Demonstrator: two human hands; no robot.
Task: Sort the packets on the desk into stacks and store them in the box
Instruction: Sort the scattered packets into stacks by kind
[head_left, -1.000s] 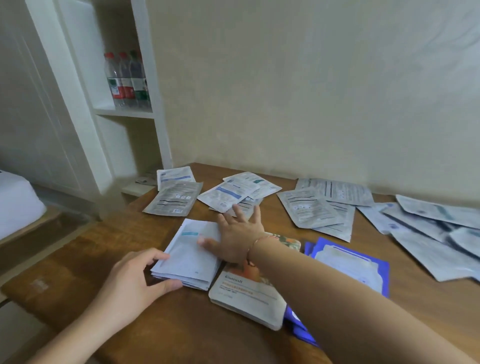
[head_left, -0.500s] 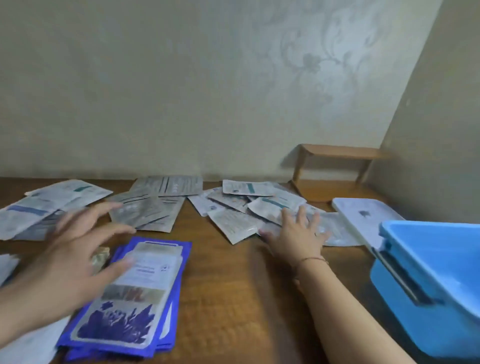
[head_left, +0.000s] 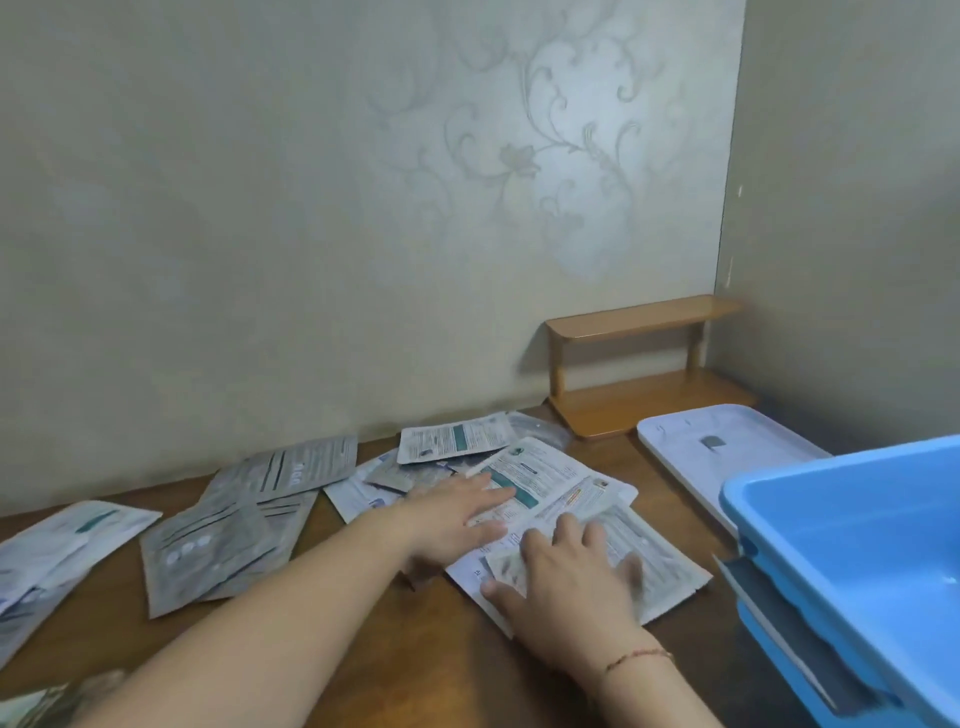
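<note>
White and teal packets (head_left: 524, 483) are lying under both hands' flat, spread fingers on the worktop (head_left: 363, 639). Left hand (head_left: 457, 514) has crossed over beside right hand (head_left: 566, 582), probably gathering; blue box (head_left: 857, 551) is waiting right of them.

Both hands, left (head_left: 457, 514) and right (head_left: 571, 577), flat on packets (head_left: 545, 478) beside blue box (head_left: 852, 530).

Both forearms are bare, with no sleeves in sight. A thin red-and-gold string bracelet (head_left: 638, 659) circles the right wrist, just behind the right hand (head_left: 569, 582). The left hand (head_left: 457, 514) wears nothing.
</note>
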